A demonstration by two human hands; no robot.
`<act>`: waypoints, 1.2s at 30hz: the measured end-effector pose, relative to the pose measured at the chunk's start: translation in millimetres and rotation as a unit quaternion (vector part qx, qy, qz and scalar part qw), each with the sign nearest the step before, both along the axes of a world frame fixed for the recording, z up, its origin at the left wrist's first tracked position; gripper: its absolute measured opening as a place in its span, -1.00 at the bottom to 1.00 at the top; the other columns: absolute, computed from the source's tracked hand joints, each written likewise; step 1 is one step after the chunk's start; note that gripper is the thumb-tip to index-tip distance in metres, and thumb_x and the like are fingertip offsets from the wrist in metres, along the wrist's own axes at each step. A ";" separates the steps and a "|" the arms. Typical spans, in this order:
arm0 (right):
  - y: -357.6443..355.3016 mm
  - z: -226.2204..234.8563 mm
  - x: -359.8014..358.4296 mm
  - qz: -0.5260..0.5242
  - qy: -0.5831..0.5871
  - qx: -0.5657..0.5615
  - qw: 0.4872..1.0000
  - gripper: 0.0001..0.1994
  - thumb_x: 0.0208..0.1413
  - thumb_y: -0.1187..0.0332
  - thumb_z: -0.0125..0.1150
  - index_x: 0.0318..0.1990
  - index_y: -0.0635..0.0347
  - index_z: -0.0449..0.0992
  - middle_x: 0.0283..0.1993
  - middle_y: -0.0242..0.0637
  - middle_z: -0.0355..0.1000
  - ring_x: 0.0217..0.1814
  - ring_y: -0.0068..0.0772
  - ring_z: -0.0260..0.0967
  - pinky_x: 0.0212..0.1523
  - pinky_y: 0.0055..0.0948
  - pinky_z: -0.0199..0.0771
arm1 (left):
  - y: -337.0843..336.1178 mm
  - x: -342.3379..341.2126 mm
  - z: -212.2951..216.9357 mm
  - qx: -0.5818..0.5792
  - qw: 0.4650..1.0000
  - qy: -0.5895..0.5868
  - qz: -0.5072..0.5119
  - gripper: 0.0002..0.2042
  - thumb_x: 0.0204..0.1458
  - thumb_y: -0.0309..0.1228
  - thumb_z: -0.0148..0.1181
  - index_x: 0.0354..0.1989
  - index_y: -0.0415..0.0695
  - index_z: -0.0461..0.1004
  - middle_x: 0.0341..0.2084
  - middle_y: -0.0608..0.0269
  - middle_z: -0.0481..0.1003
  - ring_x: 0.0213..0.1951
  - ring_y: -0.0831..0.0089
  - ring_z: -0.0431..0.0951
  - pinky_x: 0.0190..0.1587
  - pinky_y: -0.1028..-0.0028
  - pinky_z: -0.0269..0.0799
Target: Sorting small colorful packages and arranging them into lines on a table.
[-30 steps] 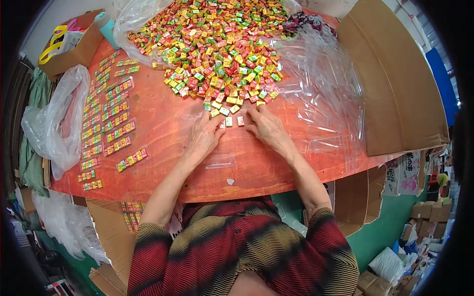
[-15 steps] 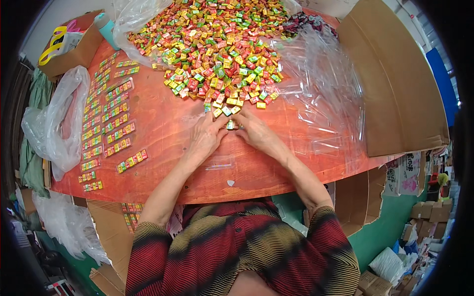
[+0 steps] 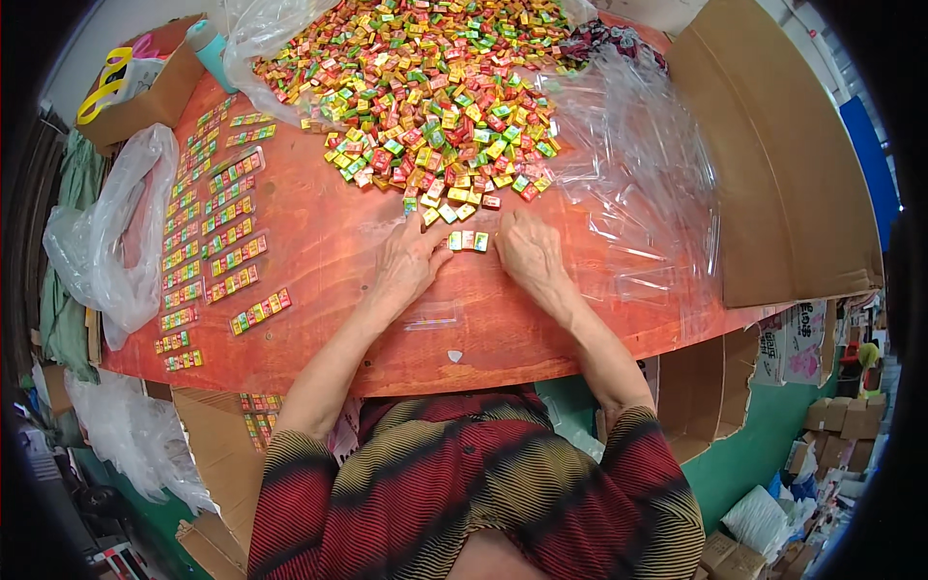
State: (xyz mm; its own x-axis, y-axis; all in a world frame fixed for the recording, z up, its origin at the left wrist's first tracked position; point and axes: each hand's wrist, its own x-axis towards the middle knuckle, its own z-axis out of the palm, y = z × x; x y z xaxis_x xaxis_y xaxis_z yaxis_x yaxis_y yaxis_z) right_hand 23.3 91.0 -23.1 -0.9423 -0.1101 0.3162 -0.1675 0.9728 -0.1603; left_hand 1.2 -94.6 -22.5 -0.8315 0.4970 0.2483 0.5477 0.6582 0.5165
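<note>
A big heap of small square wrapped candies (image 3: 435, 87) in red, yellow, green and orange lies on clear plastic at the far side of an orange-red table (image 3: 319, 329). Just below the heap, a short row of candies (image 3: 467, 241) sits between my two hands. My left hand (image 3: 408, 263) presses flat on the table, fingertips at the row's left end. My right hand (image 3: 527, 253) lies palm down, fingertips at the row's right end. Neither hand has anything lifted.
Many finished candy strips (image 3: 217, 227) lie in columns on the table's left. Clear plastic sheeting (image 3: 648, 184) spreads to the right, against a cardboard sheet (image 3: 783, 164). A plastic bag (image 3: 106, 232) hangs at the left edge. A cardboard box (image 3: 145, 87) stands at the far left corner.
My hands were spread apart a second ago, closed in tight around a few candies, and now rest slightly apart with a short row lined up between the fingertips.
</note>
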 end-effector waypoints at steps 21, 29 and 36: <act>-3.7 16.7 16.3 0.048 -0.174 -0.063 0.982 -0.62 -0.10 0.49 0.00 -0.05 0.23 0.19 -0.35 -0.02 0.33 -0.26 0.05 0.32 -0.32 -0.17 0.35 | -2.4 -0.5 -3.0 0.022 1.000 0.009 -0.011 -0.68 -0.19 -0.44 0.19 -0.17 -0.03 0.41 -0.44 0.12 0.25 -0.36 0.18 0.35 -0.33 0.28 0.29; -6.5 25.8 10.3 0.039 -0.136 -0.155 0.978 -0.54 -0.17 0.41 0.19 -0.06 0.24 0.20 -0.18 -0.03 0.25 -0.17 0.01 0.28 -0.22 -0.19 0.32 | -2.1 -0.3 1.7 0.030 0.999 0.010 -0.007 -0.67 -0.21 -0.43 0.22 -0.18 -0.05 0.41 -0.44 0.12 0.26 -0.33 0.18 0.34 -0.29 0.29 0.27; -4.7 9.9 4.8 0.100 -0.197 -0.160 0.962 -0.55 -0.19 0.51 0.18 -0.06 0.18 0.22 -0.11 -0.08 0.20 -0.07 -0.01 0.22 -0.15 -0.22 0.29 | 0.8 -1.9 -1.2 0.019 1.000 0.002 -0.005 -0.68 -0.23 -0.43 0.23 -0.20 -0.05 0.42 -0.41 0.13 0.28 -0.32 0.19 0.37 -0.30 0.28 0.30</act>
